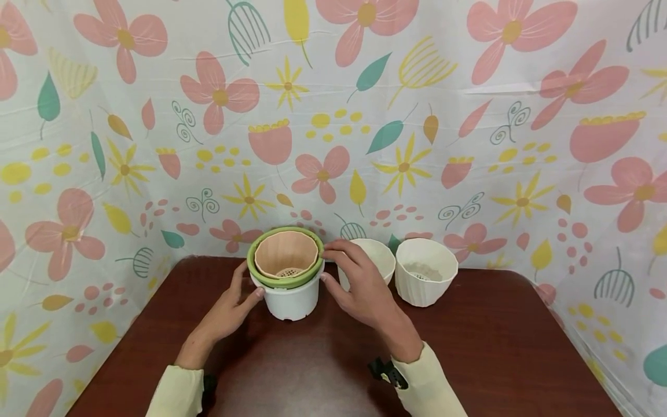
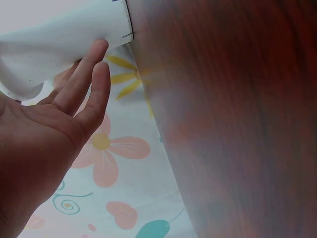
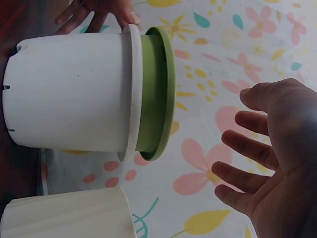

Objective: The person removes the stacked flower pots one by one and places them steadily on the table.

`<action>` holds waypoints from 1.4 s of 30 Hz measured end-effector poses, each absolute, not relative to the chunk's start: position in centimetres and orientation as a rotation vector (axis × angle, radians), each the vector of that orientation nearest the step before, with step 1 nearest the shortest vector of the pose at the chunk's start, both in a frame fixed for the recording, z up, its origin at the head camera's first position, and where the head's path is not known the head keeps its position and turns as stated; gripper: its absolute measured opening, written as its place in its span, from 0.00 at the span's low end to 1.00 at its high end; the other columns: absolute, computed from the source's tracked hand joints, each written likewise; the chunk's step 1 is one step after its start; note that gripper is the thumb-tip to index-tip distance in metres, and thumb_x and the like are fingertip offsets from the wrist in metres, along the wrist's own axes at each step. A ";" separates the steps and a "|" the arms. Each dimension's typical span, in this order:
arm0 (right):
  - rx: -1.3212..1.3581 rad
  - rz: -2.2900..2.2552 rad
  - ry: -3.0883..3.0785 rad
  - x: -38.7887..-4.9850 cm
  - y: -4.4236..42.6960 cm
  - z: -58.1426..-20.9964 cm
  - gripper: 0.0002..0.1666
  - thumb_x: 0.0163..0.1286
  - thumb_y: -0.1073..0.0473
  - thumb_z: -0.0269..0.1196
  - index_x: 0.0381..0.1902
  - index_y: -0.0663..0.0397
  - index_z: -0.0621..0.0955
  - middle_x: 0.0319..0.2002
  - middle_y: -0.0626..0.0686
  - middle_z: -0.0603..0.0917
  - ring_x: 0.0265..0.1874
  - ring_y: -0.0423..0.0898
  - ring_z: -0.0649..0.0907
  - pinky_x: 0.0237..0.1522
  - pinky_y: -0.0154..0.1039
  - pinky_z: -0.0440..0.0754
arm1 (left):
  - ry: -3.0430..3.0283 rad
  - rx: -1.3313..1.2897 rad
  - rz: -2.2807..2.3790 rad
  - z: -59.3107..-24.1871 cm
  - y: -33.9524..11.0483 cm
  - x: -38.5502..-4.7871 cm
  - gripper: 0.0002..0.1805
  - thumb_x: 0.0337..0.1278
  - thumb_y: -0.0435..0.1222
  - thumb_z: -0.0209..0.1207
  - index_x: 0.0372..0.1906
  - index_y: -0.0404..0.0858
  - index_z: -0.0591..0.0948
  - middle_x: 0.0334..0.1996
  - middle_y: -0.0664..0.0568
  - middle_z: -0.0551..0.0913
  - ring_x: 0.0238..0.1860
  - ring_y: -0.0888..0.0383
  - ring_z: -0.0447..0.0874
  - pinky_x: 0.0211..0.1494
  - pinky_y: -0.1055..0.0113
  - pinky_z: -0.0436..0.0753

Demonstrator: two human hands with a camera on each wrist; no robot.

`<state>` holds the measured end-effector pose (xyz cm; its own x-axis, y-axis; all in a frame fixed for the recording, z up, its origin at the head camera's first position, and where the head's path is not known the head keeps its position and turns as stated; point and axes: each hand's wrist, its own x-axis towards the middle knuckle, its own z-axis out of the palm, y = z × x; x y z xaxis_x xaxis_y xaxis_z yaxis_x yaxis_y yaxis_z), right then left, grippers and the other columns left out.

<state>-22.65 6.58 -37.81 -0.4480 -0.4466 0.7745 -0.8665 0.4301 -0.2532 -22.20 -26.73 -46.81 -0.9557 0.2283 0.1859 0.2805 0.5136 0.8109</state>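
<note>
Toward the back left of the table, a white flowerpot (image 1: 293,304) stands upright with a green flowerpot (image 1: 283,283) nested inside it. Within the green one sits a peach flowerpot (image 1: 286,252) with drainage holes in its bottom. My left hand (image 1: 224,313) is at the stack's left side, its thumb touching the white rim and its fingers extended along the pot. On the other side, my right hand (image 1: 367,292) has its fingers spread close to the rims. The right wrist view shows that hand apart from the white and green pots.
Two cream fluted flowerpots, one partly behind my right hand (image 1: 383,258) and one farther right (image 1: 426,278), stand at the back of the brown table (image 1: 500,347). A flower-printed cloth (image 1: 333,145) hangs directly behind the pots and along both sides.
</note>
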 end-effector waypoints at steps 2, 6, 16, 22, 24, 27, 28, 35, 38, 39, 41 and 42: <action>1.102 0.868 -2.056 -22.7 6.4 -37.9 0.18 0.72 0.61 0.72 0.57 0.59 0.84 0.61 0.56 0.81 0.63 0.52 0.80 0.67 0.49 0.78 | -2.690 -0.443 -1.455 -46.8 -26.7 -22.2 0.44 0.81 0.53 0.55 0.86 0.59 0.41 0.66 0.42 0.75 0.62 0.46 0.84 0.66 0.41 0.79; 1.104 0.863 -2.046 -22.9 6.1 -37.9 0.19 0.71 0.61 0.72 0.58 0.57 0.84 0.61 0.57 0.81 0.62 0.53 0.80 0.66 0.50 0.78 | -2.698 -0.430 -1.451 -46.8 -26.7 -22.2 0.44 0.81 0.54 0.55 0.86 0.58 0.41 0.66 0.41 0.75 0.61 0.49 0.85 0.66 0.42 0.79; 1.112 0.854 -2.052 -23.4 5.4 -38.3 0.17 0.71 0.62 0.72 0.57 0.56 0.85 0.60 0.56 0.82 0.61 0.52 0.81 0.65 0.49 0.78 | -2.699 -0.425 -1.447 -46.7 -26.6 -22.1 0.44 0.81 0.55 0.55 0.86 0.59 0.41 0.67 0.40 0.74 0.61 0.48 0.85 0.66 0.41 0.79; 1.125 0.851 -2.068 -23.7 5.0 -38.7 0.18 0.72 0.61 0.72 0.57 0.57 0.85 0.60 0.58 0.81 0.61 0.53 0.81 0.65 0.49 0.78 | -2.696 -0.425 -1.442 -46.8 -26.8 -22.2 0.44 0.81 0.54 0.55 0.86 0.59 0.41 0.66 0.40 0.75 0.60 0.49 0.85 0.66 0.42 0.79; 1.128 0.845 -2.071 -23.8 4.9 -38.8 0.18 0.72 0.61 0.72 0.57 0.58 0.85 0.60 0.58 0.81 0.60 0.53 0.81 0.65 0.50 0.78 | -2.697 -0.426 -1.439 -46.9 -26.8 -22.2 0.44 0.81 0.54 0.55 0.86 0.59 0.41 0.66 0.40 0.75 0.60 0.49 0.85 0.65 0.42 0.79; 1.126 0.830 -2.067 -23.9 4.7 -39.0 0.17 0.72 0.61 0.72 0.57 0.57 0.85 0.59 0.59 0.82 0.60 0.54 0.81 0.64 0.50 0.79 | -2.693 -0.433 -1.445 -46.9 -26.9 -22.2 0.44 0.82 0.54 0.55 0.86 0.59 0.41 0.66 0.40 0.75 0.61 0.49 0.85 0.66 0.42 0.79; 1.126 0.827 -2.065 -23.9 4.7 -39.0 0.17 0.71 0.61 0.72 0.56 0.58 0.85 0.59 0.59 0.82 0.60 0.54 0.81 0.64 0.50 0.79 | -2.693 -0.435 -1.445 -46.9 -26.9 -22.2 0.44 0.82 0.54 0.55 0.86 0.59 0.41 0.66 0.40 0.75 0.61 0.48 0.84 0.66 0.42 0.79; 1.124 0.776 -2.081 -24.2 4.4 -39.1 0.18 0.70 0.60 0.73 0.55 0.59 0.86 0.59 0.59 0.82 0.60 0.55 0.81 0.65 0.51 0.78 | -2.689 -0.437 -1.455 -46.8 -26.8 -22.2 0.44 0.81 0.53 0.55 0.85 0.60 0.41 0.66 0.41 0.75 0.61 0.48 0.84 0.66 0.42 0.78; 1.109 0.745 -2.119 -24.3 4.3 -39.2 0.17 0.72 0.59 0.73 0.55 0.58 0.86 0.59 0.60 0.82 0.61 0.56 0.81 0.67 0.52 0.77 | -2.689 -0.440 -1.459 -46.9 -26.8 -22.3 0.43 0.82 0.53 0.55 0.85 0.61 0.41 0.66 0.41 0.75 0.60 0.49 0.85 0.66 0.42 0.79; 1.103 0.739 -2.135 -24.3 4.3 -39.2 0.17 0.72 0.59 0.72 0.55 0.58 0.86 0.60 0.59 0.82 0.61 0.56 0.81 0.67 0.52 0.77 | -2.688 -0.441 -1.458 -46.9 -26.7 -22.3 0.44 0.81 0.53 0.55 0.85 0.61 0.41 0.66 0.41 0.75 0.60 0.49 0.85 0.66 0.42 0.78; 1.096 0.733 -2.156 -24.3 4.3 -39.2 0.17 0.73 0.58 0.72 0.55 0.57 0.86 0.60 0.59 0.82 0.62 0.56 0.80 0.68 0.52 0.76 | -2.686 -0.439 -1.461 -46.9 -26.7 -22.3 0.44 0.81 0.53 0.55 0.85 0.60 0.41 0.66 0.42 0.75 0.60 0.50 0.86 0.67 0.42 0.78; 1.095 0.730 -2.158 -24.3 4.3 -39.2 0.16 0.73 0.58 0.72 0.55 0.58 0.86 0.60 0.59 0.82 0.62 0.56 0.80 0.68 0.52 0.76 | -2.687 -0.438 -1.456 -46.9 -26.7 -22.3 0.44 0.81 0.53 0.55 0.85 0.60 0.41 0.65 0.42 0.75 0.60 0.50 0.86 0.67 0.42 0.78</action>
<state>-24.34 4.26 -39.20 -0.4765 -0.5061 0.7189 -0.8386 0.5071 -0.1989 -22.28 -26.68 -46.86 -0.9583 0.2213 0.1806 0.2722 0.5154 0.8126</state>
